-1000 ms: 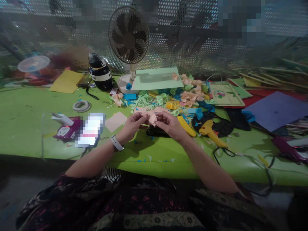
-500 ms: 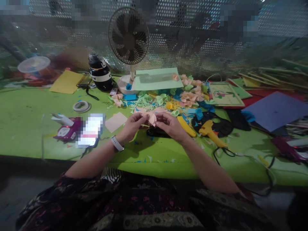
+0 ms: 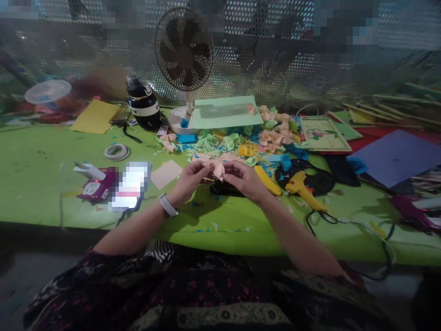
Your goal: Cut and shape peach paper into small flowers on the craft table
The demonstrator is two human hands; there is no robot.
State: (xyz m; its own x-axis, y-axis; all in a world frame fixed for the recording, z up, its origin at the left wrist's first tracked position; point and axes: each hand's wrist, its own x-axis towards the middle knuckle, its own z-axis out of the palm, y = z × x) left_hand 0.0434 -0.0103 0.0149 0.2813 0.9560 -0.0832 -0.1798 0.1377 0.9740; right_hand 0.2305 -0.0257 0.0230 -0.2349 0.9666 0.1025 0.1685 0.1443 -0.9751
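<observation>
Between my two hands is a small folded piece of peach paper (image 3: 219,171), held a little above the green table (image 3: 193,216). My left hand (image 3: 192,180) pinches its left side between thumb and fingers; a white band circles that wrist. On the other side, my right hand (image 3: 245,180) is closed on the paper's right edge. Below the hands lies a black object (image 3: 227,189), partly covered by them. More peach paper (image 3: 234,157) lies just behind my fingers. A flat peach square (image 3: 166,174) rests left of my left hand.
A yellow glue gun (image 3: 303,191) with its cord lies to the right, near a yellow-handled tool (image 3: 267,180). Paper scraps and paper flowers (image 3: 272,140) pile up behind. A fan (image 3: 184,53), a dark bottle (image 3: 143,105), a tape roll (image 3: 117,151) and a lit phone (image 3: 131,186) stand or lie around.
Both hands stay almost in place with the peach paper between their fingers. The paper looks turned very slightly; little else differs.
</observation>
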